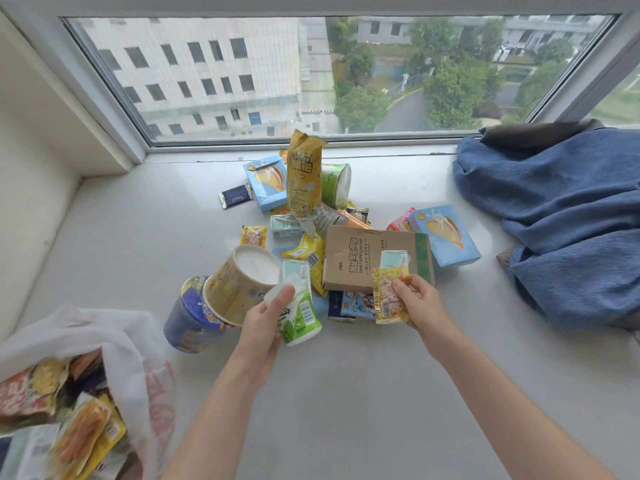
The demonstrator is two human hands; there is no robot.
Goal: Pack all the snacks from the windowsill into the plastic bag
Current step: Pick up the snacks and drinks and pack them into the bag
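Note:
My left hand [265, 318] grips a small green-and-white bottle [300, 318] above the windowsill. My right hand [420, 301] pinches a yellow packet of nutty snack [388, 297], with a pale green sachet [394, 260] showing just above it. Behind both hands lies a heap of snacks: a tall yellow bag [304, 180], a green tub [337, 185], two blue boxes [266, 183] [445, 233], a brown cardboard box [370, 256] and two paper cups [242, 284] on their sides. The white plastic bag [114, 341] lies open at the lower left, holding several packets.
A blue cloth [561, 216] is bunched on the right of the white windowsill [346, 393]. The window pane [311, 74] runs along the back and a white wall [31, 188] closes the left side. A dark sachet [235, 195] lies apart from the heap.

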